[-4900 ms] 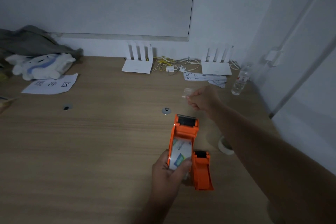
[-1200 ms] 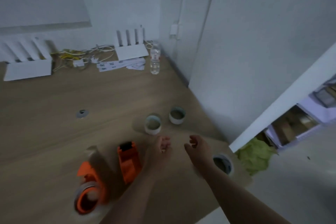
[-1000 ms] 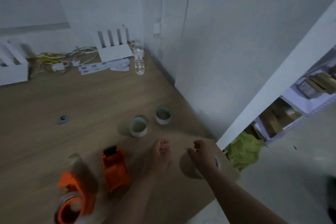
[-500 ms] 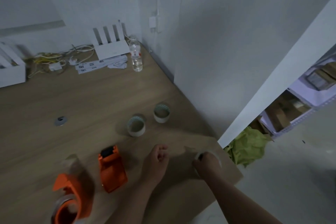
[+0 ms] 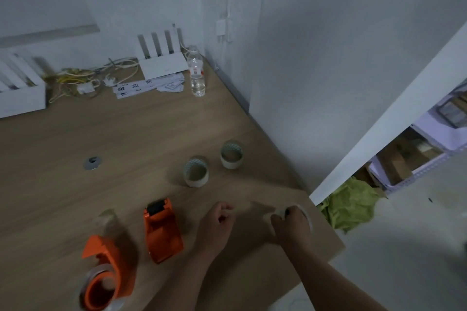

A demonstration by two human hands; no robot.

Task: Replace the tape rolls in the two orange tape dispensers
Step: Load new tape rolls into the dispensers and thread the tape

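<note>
Two orange tape dispensers lie on the wooden table (image 5: 126, 139). One dispenser (image 5: 107, 275) at the lower left has a clear tape roll on its hub. The other dispenser (image 5: 163, 233) lies to its right with no roll visible in it. My right hand (image 5: 290, 226) grips a clear tape roll (image 5: 304, 212) near the table's right corner. My left hand (image 5: 217, 226) hovers between that roll and the second dispenser, fingers curled, holding nothing I can make out. Two used tape cores (image 5: 195, 171) (image 5: 231, 154) stand upright farther back.
A water bottle (image 5: 197, 72), two white routers (image 5: 164, 58) (image 5: 19, 88), tangled cables (image 5: 86, 78) and paper slips (image 5: 146, 84) line the far edge. A metal grommet (image 5: 93, 163) sits in the table. A white wall (image 5: 328, 58) bounds the right side; green plastic (image 5: 351, 206) lies on the floor.
The view swung right from the dispensers to the table corner. My right hand reached down and closed on the clear tape roll there; my left hand stayed beside it.
</note>
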